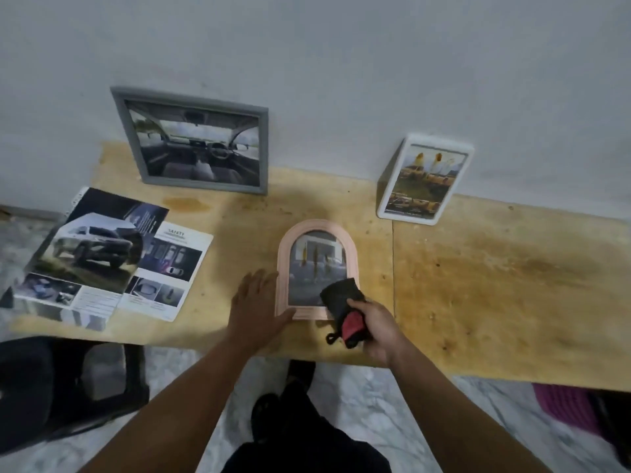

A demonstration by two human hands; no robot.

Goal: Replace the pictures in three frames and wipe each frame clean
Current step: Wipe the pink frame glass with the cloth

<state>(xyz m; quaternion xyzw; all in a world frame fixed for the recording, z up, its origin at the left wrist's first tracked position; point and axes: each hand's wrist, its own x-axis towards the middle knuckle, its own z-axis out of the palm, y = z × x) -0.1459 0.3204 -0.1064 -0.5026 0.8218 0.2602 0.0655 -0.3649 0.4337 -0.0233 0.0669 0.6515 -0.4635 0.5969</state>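
Observation:
A pink arched frame (316, 230) lies flat on the wooden table (495, 285) with a car picture in it. My left hand (257, 303) rests flat beside it, fingers straight, thumb against the frame's lower left edge. My right hand (374, 324) grips a black and red cloth (343, 298) whose black end lies on the frame's lower right corner. A grey frame (194, 141) with a car-interior picture leans on the wall at the back left. A white frame (425, 179) leans on the wall at the back right.
An open car brochure (109, 254) lies at the table's left end, partly over the edge. A black stool (68, 384) stands on the floor at lower left. Something pink (566, 404) sits under the table at lower right. My legs are below the table's front edge.

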